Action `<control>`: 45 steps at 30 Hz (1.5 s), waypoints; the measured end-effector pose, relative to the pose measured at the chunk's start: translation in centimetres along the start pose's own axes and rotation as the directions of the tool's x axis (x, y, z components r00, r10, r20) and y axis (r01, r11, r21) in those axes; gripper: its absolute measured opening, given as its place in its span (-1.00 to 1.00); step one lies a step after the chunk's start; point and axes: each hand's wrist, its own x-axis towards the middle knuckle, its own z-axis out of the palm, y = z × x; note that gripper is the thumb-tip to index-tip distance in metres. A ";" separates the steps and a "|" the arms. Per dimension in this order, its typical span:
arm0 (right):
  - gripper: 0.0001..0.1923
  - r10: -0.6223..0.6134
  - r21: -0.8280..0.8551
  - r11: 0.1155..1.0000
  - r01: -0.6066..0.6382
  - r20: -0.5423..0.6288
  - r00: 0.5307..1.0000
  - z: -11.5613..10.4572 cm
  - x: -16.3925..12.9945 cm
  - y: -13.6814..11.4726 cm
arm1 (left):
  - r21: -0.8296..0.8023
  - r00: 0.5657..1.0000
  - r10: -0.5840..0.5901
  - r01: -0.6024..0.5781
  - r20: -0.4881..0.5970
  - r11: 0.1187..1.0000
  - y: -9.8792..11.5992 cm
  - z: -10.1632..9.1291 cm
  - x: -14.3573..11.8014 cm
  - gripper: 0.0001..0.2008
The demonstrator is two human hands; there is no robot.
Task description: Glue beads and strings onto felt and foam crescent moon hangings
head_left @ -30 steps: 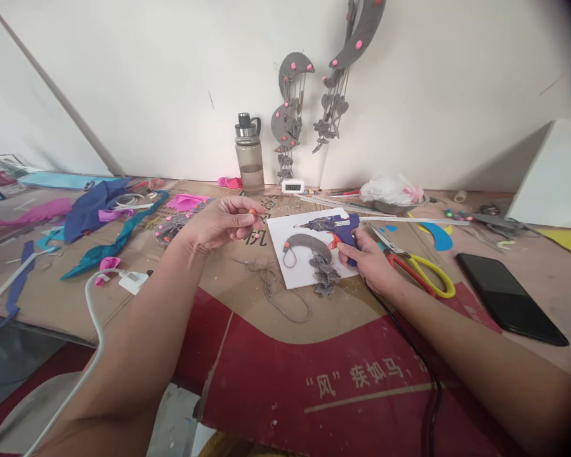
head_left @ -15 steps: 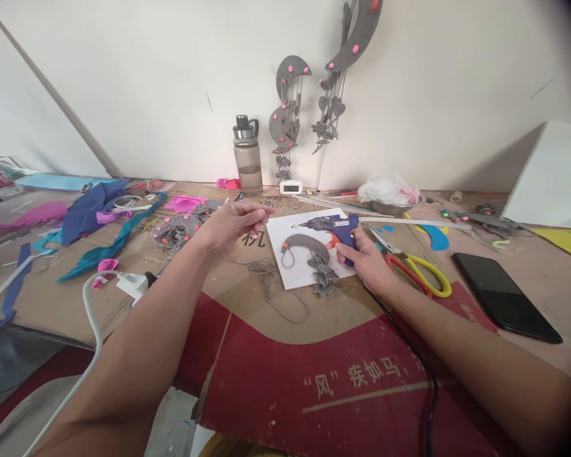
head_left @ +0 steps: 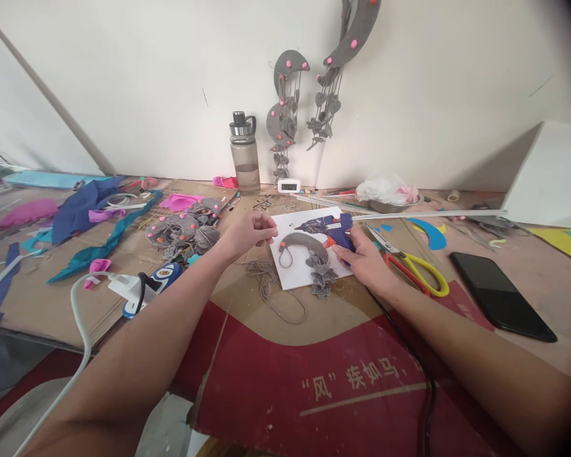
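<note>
Squarely beneath both hands lay a white sheet (head_left: 299, 270) on the bench (head_left: 247, 355). Right hand (head_left: 367, 263) clamped on the blue glue gun (head_left: 334, 226), just left of it. Left hand (head_left: 250, 231), fingers pinched together, hovered beside the grey felt crescent (head_left: 301, 242).

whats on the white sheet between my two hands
In the head view, a grey felt crescent with dangling hearts lies on the white sheet, between the left hand and right hand.
</note>
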 end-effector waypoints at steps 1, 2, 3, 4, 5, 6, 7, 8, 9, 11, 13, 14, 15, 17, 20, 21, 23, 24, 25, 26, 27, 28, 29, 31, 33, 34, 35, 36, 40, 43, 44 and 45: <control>-0.78 -0.027 -0.054 0.998 0.026 -0.010 1.000 -0.1 0.0 0.0 | 0.003 1.000 0.000 0.000 0.001 1.000 -0.2 0.1 0.1 -0.73; -0.79 -0.052 -0.101 0.994 0.050 -0.015 0.999 -0.2 0.0 -0.1 | 0.004 1.000 0.000 0.000 0.002 1.000 -0.4 0.1 0.2 -0.73; -0.78 -0.068 -0.138 0.988 0.065 -0.017 0.998 -0.2 0.0 -0.1 | 0.002 1.000 0.000 0.000 0.003 1.000 -0.5 0.2 0.2 -0.74; -0.78 -0.073 -0.167 0.984 0.070 -0.016 0.997 -0.2 0.0 -0.2 | -0.005 1.000 0.000 0.000 0.003 1.000 -0.5 0.3 0.2 -0.75; -0.77 -0.070 -0.188 0.980 0.066 -0.014 0.997 -0.3 0.0 -0.2 | -0.012 1.000 -0.002 0.002 0.001 1.000 -0.5 0.4 0.2 -0.75; -0.77 -0.063 -0.203 0.977 0.060 -0.010 0.998 -0.3 0.0 -0.3 | -0.019 1.000 -0.005 0.005 -0.001 1.000 -0.5 0.5 0.2 -0.75; -0.76 -0.056 -0.214 0.975 0.053 -0.008 0.998 -0.3 0.0 -0.3 | -0.023 1.000 -0.010 0.010 -0.005 1.000 -0.4 0.5 0.2 -0.75; -0.76 -0.050 -0.222 0.974 0.048 -0.007 0.999 -0.2 -0.1 -0.3 | -0.023 1.000 -0.015 0.015 -0.005 1.000 -0.3 0.6 0.1 -0.74; -0.77 -0.046 -0.228 0.973 0.043 -0.008 0.999 -0.2 0.0 -0.3 | -0.020 1.000 -0.020 0.020 -0.007 1.000 -0.2 0.6 0.1 -0.74; -0.77 -0.036 -0.231 0.972 0.032 -0.012 0.999 -0.2 0.0 -0.3 | -0.007 1.000 -0.027 0.027 -0.003 1.000 -0.2 0.6 0.1 -0.74; -0.77 -0.025 -0.229 0.973 0.022 -0.012 1.000 -0.2 0.0 -0.3 | 0.004 1.000 -0.027 0.027 0.002 1.000 -0.3 0.5 0.1 -0.73; -0.77 -0.022 -0.226 0.974 0.020 -0.008 1.000 -0.2 0.0 -0.3 | 0.006 1.000 -0.025 0.025 0.000 1.000 -0.4 0.5 0.1 -0.73; -0.78 -0.022 -0.224 0.974 0.021 -0.004 1.000 -0.2 0.0 -0.3 | 0.007 1.000 -0.023 0.023 -0.003 1.000 -0.6 0.5 0.2 -0.72; -0.78 -0.025 -0.231 0.973 0.024 0.001 1.000 -0.3 0.0 -0.2 | -0.003 1.000 -0.014 0.014 -0.013 1.000 -0.8 0.4 0.2 -0.69; -0.78 -0.021 -0.248 0.969 0.021 0.003 1.000 -0.3 0.0 -0.2 | -0.010 1.000 0.017 -0.017 -0.027 1.000 -1.0 0.4 0.3 -0.65; -0.78 -0.017 -0.250 0.968 0.017 0.004 1.000 -0.3 0.0 -0.2 | -0.005 0.999 0.026 -0.026 -0.027 1.000 -1.0 0.4 0.3 -0.65; -0.78 -0.014 -0.249 0.968 0.015 0.008 1.000 -0.3 0.0 -0.2 | 0.014 0.999 0.030 -0.030 -0.020 0.999 -0.9 0.4 0.2 -0.65; -0.78 -0.013 -0.249 0.968 0.015 0.009 1.000 -0.3 0.0 -0.3 | 0.022 1.000 0.025 -0.025 -0.012 0.999 -0.8 0.4 0.2 -0.66; -0.78 -0.012 -0.251 0.968 0.014 0.009 1.000 -0.3 0.0 -0.3 | 0.027 1.000 0.018 -0.018 -0.005 0.999 -0.7 0.4 0.2 -0.67; -0.78 -0.012 -0.252 0.968 0.014 0.010 1.000 -0.3 0.0 -0.4 | 0.030 1.000 0.012 -0.012 0.001 0.999 -0.7 0.4 0.2 -0.67; -0.78 -0.012 -0.253 0.967 0.014 0.011 1.000 -0.3 -0.1 -0.4 | 0.030 1.000 0.008 -0.008 0.004 1.000 -0.6 0.5 0.2 -0.68; -0.78 -0.012 -0.255 0.967 0.014 0.011 1.000 -0.3 -0.1 -0.5 | 0.028 1.000 0.008 -0.008 0.006 1.000 -0.6 0.5 0.2 -0.68; -0.78 -0.012 -0.259 0.966 0.014 0.009 1.000 -0.3 -0.1 -0.5 | 0.025 1.000 0.010 -0.010 0.006 1.000 -0.6 0.4 0.2 -0.68; -0.78 -0.014 -0.268 0.963 0.014 0.005 1.000 -0.3 -0.1 -0.6 | 0.019 1.000 0.013 -0.013 0.004 1.000 -0.6 0.4 0.2 -0.69; -0.78 -0.013 -0.276 0.961 0.012 0.001 1.000 -0.3 -0.1 -0.7 | 0.014 1.000 0.009 -0.009 -0.002 1.000 -0.6 0.4 0.2 -0.69; -0.78 -0.012 -0.279 0.960 0.012 0.001 1.000 -0.3 -0.1 -0.7 | 0.012 1.000 0.004 -0.004 -0.004 1.000 -0.6 0.4 0.2 -0.69; -0.79 -0.011 -0.283 0.959 0.011 0.001 1.000 -0.2 -0.1 -0.8 | 0.012 1.000 0.000 0.000 -0.008 1.000 -0.6 0.4 0.2 -0.70; -0.79 -0.009 -0.288 0.958 0.009 0.001 1.000 -0.2 -0.1 -0.9 | 0.014 1.000 -0.005 0.005 -0.011 1.000 -0.6 0.4 0.2 -0.70; -0.80 0.001 -0.294 0.956 -0.003 -0.006 1.000 -0.1 -0.1 -1.1 | 0.017 1.000 -0.012 0.012 -0.017 1.000 -0.6 0.4 0.2 -0.70; -0.80 -0.004 -0.292 0.957 0.001 -0.009 1.000 -0.1 -0.1 -1.1 | 0.021 1.000 -0.011 0.012 -0.007 1.000 -0.7 0.4 0.2 -0.71; -0.80 -0.006 -0.295 0.955 0.003 -0.008 1.000 -0.2 -0.2 -1.1 | 0.024 1.000 -0.011 0.011 -0.006 1.000 -0.7 0.4 0.2 -0.71; -0.81 -0.007 -0.300 0.954 0.005 -0.006 1.000 -0.2 -0.2 -1.1 | 0.026 1.000 -0.010 0.010 -0.006 1.000 -0.7 0.4 0.2 -0.71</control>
